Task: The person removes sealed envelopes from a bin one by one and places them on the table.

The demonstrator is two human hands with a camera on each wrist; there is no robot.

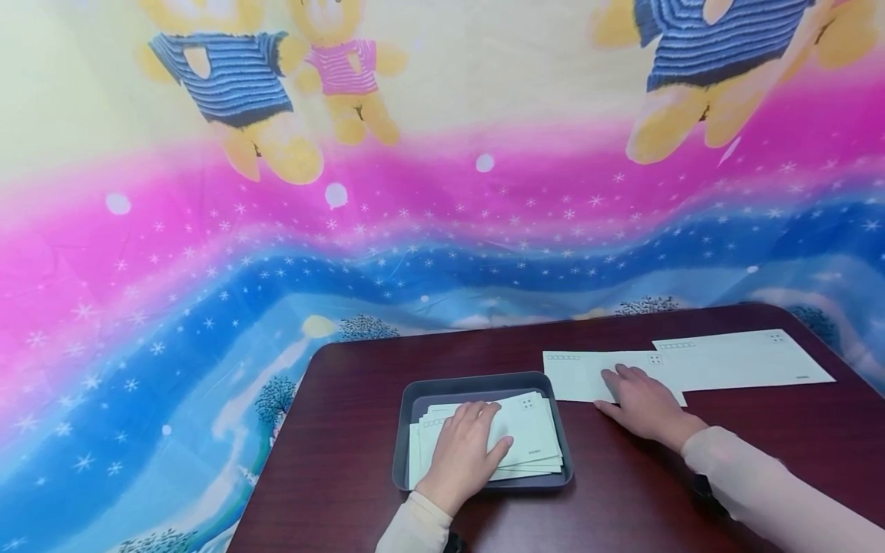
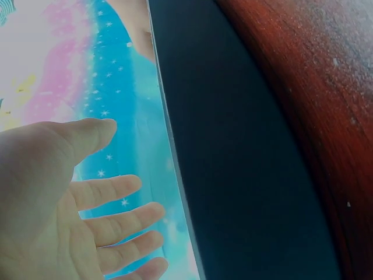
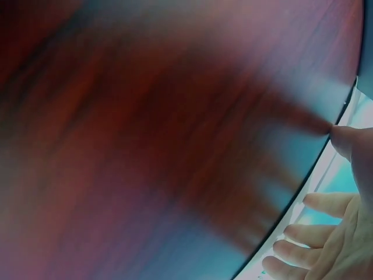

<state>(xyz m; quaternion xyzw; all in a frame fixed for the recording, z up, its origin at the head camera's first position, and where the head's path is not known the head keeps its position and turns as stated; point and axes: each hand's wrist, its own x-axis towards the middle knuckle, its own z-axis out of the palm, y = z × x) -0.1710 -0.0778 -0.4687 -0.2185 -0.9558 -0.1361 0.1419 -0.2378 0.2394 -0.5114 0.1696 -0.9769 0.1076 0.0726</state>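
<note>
A dark grey tray (image 1: 532,484) holds a loose stack of white envelopes (image 1: 535,426) printed with small boxes. My left hand (image 1: 465,453) lies over the stack in the head view. Seen from the left wrist, the left hand (image 2: 58,198) has its fingers spread and loosely straight beside the tray's dark wall (image 2: 233,151), with nothing gripped. Farther right, my right hand (image 1: 643,403) is over a single envelope (image 1: 574,375) on the table, its fingers covering part of it. The right wrist view shows the right hand (image 3: 341,227) with extended fingers at the envelope and the thumb tip at the tabletop.
Another white envelope (image 1: 747,362) lies at the far right, partly overlapping the one under my right hand. The dark red wooden table (image 1: 346,430) has rounded back corners. Behind it hangs a cartoon-bear fabric backdrop (image 1: 442,207) close to the table's back edge.
</note>
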